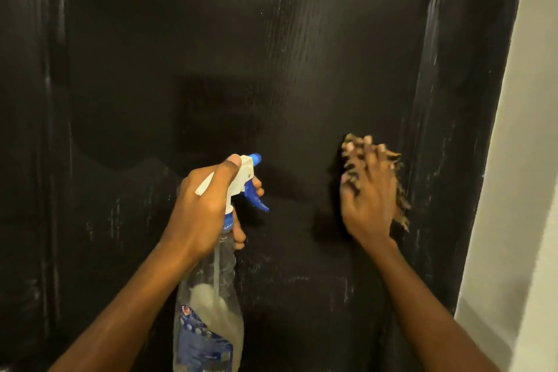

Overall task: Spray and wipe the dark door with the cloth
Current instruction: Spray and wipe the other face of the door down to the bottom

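- the dark door (211, 69) fills nearly the whole view; it is glossy, with a bright glare near the top and pale streaks and smears across its lower half and along its right edge.
- a light wall (528, 160) runs down the right side, just beside the door's edge.
- the spray bottle (208, 311) is held upright in front of the door's lower middle, clear, with a blue label and a little pale liquid low inside.
- the left hand (202, 208) grips the bottle at its neck; its fingers (240, 234) curl round below the white spray head, the thumb lies along the top, and one finger sits behind the blue trigger (255, 198). the nozzle points at the door.
- the right hand (371, 199) lies flat on the door's right part, motion-blurred, its fingers (367, 154) spread and stretched out, not clenched.
- the cloth (403, 205), tan and shaggy, is pressed between that palm and the door, its edges showing above the fingertips and along the hand's right side.
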